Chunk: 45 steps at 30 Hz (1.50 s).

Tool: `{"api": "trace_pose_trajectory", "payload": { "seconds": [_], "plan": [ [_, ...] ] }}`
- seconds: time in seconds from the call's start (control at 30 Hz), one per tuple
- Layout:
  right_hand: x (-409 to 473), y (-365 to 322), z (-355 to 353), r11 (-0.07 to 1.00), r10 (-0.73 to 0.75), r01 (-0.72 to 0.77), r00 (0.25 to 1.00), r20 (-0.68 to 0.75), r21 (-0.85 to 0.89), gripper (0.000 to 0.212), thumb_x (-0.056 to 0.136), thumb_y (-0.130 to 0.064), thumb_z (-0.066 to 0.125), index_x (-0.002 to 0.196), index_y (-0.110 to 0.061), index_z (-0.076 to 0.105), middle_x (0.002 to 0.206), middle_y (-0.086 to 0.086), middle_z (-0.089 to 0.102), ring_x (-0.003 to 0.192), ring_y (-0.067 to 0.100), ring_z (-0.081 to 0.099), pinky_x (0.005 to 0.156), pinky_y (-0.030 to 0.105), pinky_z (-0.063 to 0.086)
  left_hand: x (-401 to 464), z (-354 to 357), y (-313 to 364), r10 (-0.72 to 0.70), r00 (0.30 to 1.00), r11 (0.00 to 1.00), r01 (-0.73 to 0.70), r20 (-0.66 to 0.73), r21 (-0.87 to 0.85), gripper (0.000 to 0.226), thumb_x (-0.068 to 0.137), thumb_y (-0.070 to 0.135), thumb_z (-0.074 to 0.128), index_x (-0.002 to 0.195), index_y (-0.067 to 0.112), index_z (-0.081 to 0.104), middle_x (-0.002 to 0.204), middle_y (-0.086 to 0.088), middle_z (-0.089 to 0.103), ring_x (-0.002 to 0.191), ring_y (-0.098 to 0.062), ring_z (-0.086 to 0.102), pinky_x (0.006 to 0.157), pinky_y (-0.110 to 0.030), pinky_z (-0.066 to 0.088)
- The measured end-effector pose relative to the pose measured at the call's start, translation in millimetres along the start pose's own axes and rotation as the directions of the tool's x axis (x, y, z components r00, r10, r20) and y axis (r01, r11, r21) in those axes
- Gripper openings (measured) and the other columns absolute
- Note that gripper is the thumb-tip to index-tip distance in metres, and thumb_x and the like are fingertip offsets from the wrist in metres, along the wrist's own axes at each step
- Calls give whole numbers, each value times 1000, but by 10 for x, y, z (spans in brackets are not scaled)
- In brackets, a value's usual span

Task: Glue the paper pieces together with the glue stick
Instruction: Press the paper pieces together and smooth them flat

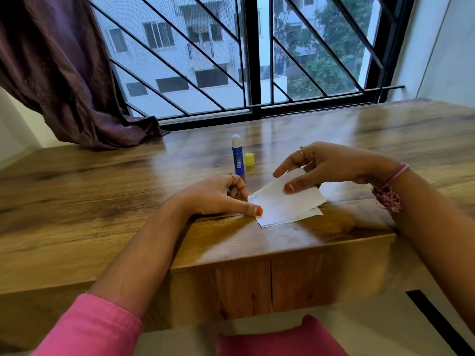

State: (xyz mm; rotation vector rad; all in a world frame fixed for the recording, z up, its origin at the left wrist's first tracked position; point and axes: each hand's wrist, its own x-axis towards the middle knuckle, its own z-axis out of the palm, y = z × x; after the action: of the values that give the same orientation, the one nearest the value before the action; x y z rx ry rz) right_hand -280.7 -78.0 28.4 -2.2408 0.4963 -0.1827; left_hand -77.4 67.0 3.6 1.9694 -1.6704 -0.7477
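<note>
Two white paper pieces overlap on the wooden table point(102, 201). The lower piece point(280, 217) lies flat near the front edge. The upper piece point(303, 196) is tilted, its far edge lifted. My right hand point(331, 167) holds this upper piece between thumb and fingers. My left hand point(218, 197) presses the left edge of the papers down with thumb and fingertips. The blue glue stick point(237, 158) stands upright and uncapped behind the papers, white glue showing at its top. Its yellow cap point(249, 159) stands just to the right of it.
A window with black bars point(252, 60) runs along the table's far edge. A dark purple curtain point(64, 73) hangs at the left and rests on the table's back left corner. The table's front edge has drawer fronts point(270, 281) below the papers.
</note>
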Motion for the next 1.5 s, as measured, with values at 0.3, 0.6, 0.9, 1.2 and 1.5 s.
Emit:
{"api": "trace_pose_trajectory", "payload": {
  "seconds": [0.3,0.6,0.9,1.2,1.5],
  "plan": [
    [-101,62,-30,994,89,-86,995,-54,61,35,78,-15,73,112,-10,65,80,9,67,77,21,67,66,24,59,18,2,-25,1,1000,1000,0,10,-10,39,65,49,80,87,25,59,80,-1,54,65,-10,44,61,-27,38],
    [-42,20,1,990,134,-138,986,-96,-28,35,73,-10,79,106,-6,68,62,0,60,56,5,62,61,20,57,13,-1,-20,-3,1000,1000,3,10,-5,41,63,50,79,89,25,60,78,2,54,63,-8,44,60,-25,39],
    [-41,-24,16,983,127,-141,985,-113,-119,35,71,-10,80,104,-8,69,57,-8,58,48,-1,58,54,13,50,2,-2,-16,13,1000,1000,-13,6,-10,42,62,50,79,89,22,60,77,1,51,61,-7,42,58,-24,38],
    [-51,-18,30,973,86,-111,988,-126,-204,33,70,-14,82,101,-13,70,64,-1,55,51,2,57,55,13,50,-9,-3,-3,9,1000,1000,-9,5,-17,48,57,54,77,89,23,60,78,1,51,61,-6,42,58,-22,38],
    [-74,-18,40,963,76,-108,988,-138,-248,32,70,-15,82,99,-14,70,66,0,58,44,-3,52,46,6,40,-3,-1,-13,10,1000,1000,-10,6,-19,43,62,48,79,89,22,60,78,1,52,61,-6,43,58,-22,39]
  ]
}}
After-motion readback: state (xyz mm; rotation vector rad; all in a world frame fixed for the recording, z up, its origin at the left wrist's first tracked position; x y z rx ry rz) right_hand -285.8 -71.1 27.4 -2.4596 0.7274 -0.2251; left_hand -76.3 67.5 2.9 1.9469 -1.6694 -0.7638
